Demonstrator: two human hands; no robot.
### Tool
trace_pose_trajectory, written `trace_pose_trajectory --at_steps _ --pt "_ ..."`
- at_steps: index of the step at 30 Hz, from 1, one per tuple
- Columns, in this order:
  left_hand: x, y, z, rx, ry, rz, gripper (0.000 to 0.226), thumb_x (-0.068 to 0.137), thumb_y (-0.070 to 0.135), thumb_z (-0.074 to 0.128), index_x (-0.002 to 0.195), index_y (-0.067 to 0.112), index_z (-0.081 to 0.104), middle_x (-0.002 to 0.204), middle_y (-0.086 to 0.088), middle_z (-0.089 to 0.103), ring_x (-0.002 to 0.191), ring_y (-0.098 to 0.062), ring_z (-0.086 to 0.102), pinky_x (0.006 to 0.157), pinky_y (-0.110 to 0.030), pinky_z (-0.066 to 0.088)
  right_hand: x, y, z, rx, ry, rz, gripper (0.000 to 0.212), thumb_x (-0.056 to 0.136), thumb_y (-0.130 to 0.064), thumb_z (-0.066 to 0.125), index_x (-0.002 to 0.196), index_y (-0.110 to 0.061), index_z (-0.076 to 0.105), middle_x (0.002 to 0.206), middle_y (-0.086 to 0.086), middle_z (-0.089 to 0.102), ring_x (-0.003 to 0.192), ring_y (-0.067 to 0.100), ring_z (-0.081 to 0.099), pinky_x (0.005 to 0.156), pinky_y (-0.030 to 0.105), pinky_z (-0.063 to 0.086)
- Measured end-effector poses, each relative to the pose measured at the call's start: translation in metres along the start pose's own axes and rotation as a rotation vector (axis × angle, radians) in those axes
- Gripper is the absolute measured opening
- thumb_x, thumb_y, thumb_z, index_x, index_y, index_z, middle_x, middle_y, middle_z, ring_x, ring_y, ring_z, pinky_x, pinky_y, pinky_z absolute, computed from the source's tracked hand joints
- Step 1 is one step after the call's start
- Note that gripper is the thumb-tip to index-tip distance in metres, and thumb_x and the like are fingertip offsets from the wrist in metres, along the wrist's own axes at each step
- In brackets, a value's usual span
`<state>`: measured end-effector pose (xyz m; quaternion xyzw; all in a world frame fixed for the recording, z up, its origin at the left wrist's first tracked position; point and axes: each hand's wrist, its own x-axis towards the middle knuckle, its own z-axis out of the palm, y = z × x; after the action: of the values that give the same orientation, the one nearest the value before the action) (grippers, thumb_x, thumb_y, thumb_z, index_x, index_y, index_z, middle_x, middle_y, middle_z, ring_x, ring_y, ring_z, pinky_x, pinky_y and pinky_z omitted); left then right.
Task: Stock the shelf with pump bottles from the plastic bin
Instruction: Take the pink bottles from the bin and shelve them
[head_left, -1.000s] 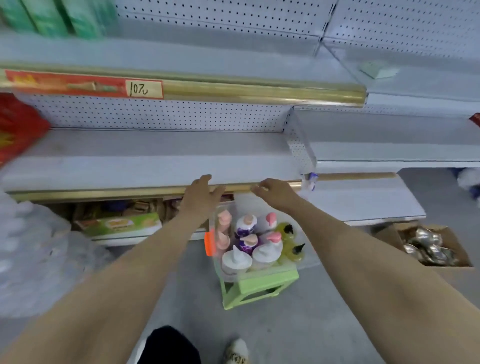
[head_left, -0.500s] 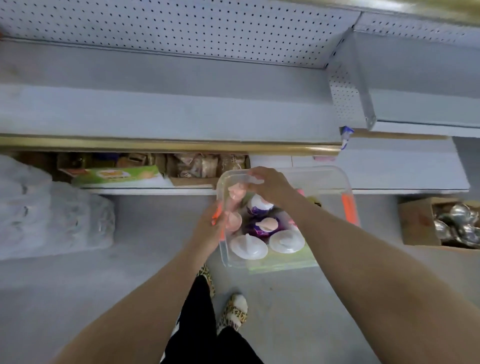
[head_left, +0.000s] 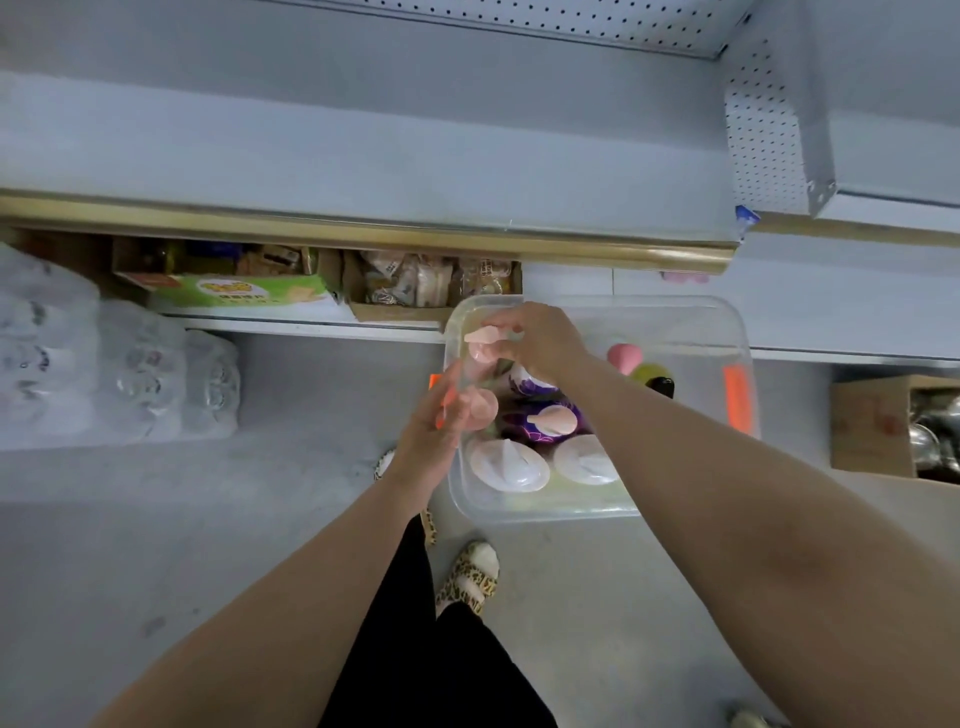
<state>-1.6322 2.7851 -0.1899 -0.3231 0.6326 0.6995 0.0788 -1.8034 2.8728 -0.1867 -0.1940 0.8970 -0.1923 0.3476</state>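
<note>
1 pink pump (head_left: 480, 335) pinched by R hand (head_left: 540, 343); L hand (head_left: 428, 434) touches bin (head_left: 675, 306)

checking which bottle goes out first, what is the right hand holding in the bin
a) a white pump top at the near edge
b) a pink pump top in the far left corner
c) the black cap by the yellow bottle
b: the right hand pinches the pink pump top in the far left corner of the plastic bin, well clear of the white ones.

Pump tops (head_left: 480, 335) are pink, bottles (head_left: 524, 418) purple-patterned, bin (head_left: 675, 304) clear, slippers (head_left: 467, 577) leopard-print.
</note>
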Motion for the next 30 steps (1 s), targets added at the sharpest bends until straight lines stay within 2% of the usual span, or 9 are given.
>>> trace_pose_trajectory --at_steps 2,5,7,10,13,16,20,26,30 --pt "0.001 -0.003 -0.002 0.007 -0.008 0.005 0.05 0.103 0.01 0.044 0.15 0.02 0.028 0.092 0.005 0.059 0.067 0.01 0.06 0.06 -0.008 0.046 -0.002 0.002 0.0 0.091 0.072 -0.021 0.033 0.085 -0.029 0.076 0.118 -0.029 0.073 0.112 -0.014 0.067 0.097 0.005 0.06 0.077 0.014 0.035" --pt "0.004 -0.006 -0.007 0.035 -0.015 -0.035 0.05 0.101 0.029 0.051 0.149 0.03 0.037 0.116 0.005 0.059 0.103 -0.011 0.06 0.08 -0.018 0.047 -0.01 0.007 -0.006 0.257 0.131 -0.041 0.029 0.087 -0.024 0.075 0.116 -0.027 0.075 0.109 -0.011 0.07 0.078 -0.003 0.055 0.071 0.007 0.037" --pt "0.002 -0.002 -0.006 0.019 -0.023 -0.057 0.047 0.101 0.026 0.052 0.146 0.032 0.041 0.119 0.003 0.059 0.102 -0.009 0.058 0.08 -0.016 0.047 -0.014 0.012 -0.011 0.332 0.165 -0.009 0.027 0.087 -0.028 0.075 0.114 -0.028 0.076 0.109 -0.005 0.074 0.077 0.011 0.063 0.074 0.02 0.047" --pt "0.002 0.002 -0.007 0.043 -0.053 -0.03 0.032 0.1 0.021 0.053 0.123 0.044 0.049 0.095 0.01 0.062 0.075 0.009 0.059 0.07 -0.015 0.048 -0.022 0.013 -0.027 0.439 0.234 -0.017 0.026 0.085 -0.037 0.075 0.111 -0.032 0.076 0.106 -0.011 0.075 0.096 0.019 0.07 0.093 0.035 0.055" --pt "0.004 0.005 -0.009 0.154 -0.087 -0.032 0.05 0.092 0.053 0.059 0.139 0.039 0.05 0.119 0.011 0.061 0.109 -0.003 0.057 0.096 -0.039 0.049 -0.029 0.009 -0.049 0.589 0.3 -0.082 0.007 0.092 -0.026 0.068 0.094 -0.023 0.075 0.088 -0.007 0.074 0.083 0.012 0.067 0.087 0.032 0.054" --pt "0.007 0.002 -0.009 0.177 -0.086 -0.073 0.075 0.073 0.072 0.059 0.14 0.038 0.052 0.138 0.0 0.052 0.126 -0.02 0.049 0.106 -0.053 0.043 -0.038 0.001 -0.073 0.71 0.37 -0.119 0.013 0.097 -0.025 0.061 0.089 -0.015 0.057 0.102 0.021 0.069 0.086 0.03 0.065 0.088 0.056 0.055" --pt "0.007 0.007 -0.008 0.163 -0.076 -0.09 0.058 0.088 0.053 0.064 0.14 0.032 0.052 0.132 0.004 0.048 0.122 -0.013 0.043 0.11 -0.046 0.04 -0.05 -0.014 -0.107 0.852 0.392 -0.17 0.014 0.102 -0.022 0.056 0.095 -0.011 0.05 0.108 -0.008 0.073 0.094 0.022 0.071 0.08 0.053 0.06" --pt "0.015 0.001 -0.007 0.229 -0.029 -0.12 0.049 0.092 0.038 0.066 0.139 0.034 0.053 0.147 0.0 0.043 0.127 -0.018 0.046 0.083 -0.03 0.052 -0.051 -0.008 -0.132 0.759 0.505 -0.233 0.014 0.1 -0.035 0.056 0.09 -0.025 0.054 0.104 -0.013 0.074 0.09 0.028 0.069 0.073 0.065 0.055" --pt "0.018 0.0 -0.005 0.204 -0.023 -0.123 0.045 0.093 0.034 0.065 0.136 0.03 0.056 0.147 -0.003 0.044 0.123 -0.017 0.046 0.059 -0.016 0.044 -0.045 -0.002 -0.133 0.693 0.61 -0.234 0.012 0.092 -0.049 0.057 0.088 -0.038 0.057 0.097 -0.002 0.075 0.093 0.037 0.068 0.076 0.063 0.055"
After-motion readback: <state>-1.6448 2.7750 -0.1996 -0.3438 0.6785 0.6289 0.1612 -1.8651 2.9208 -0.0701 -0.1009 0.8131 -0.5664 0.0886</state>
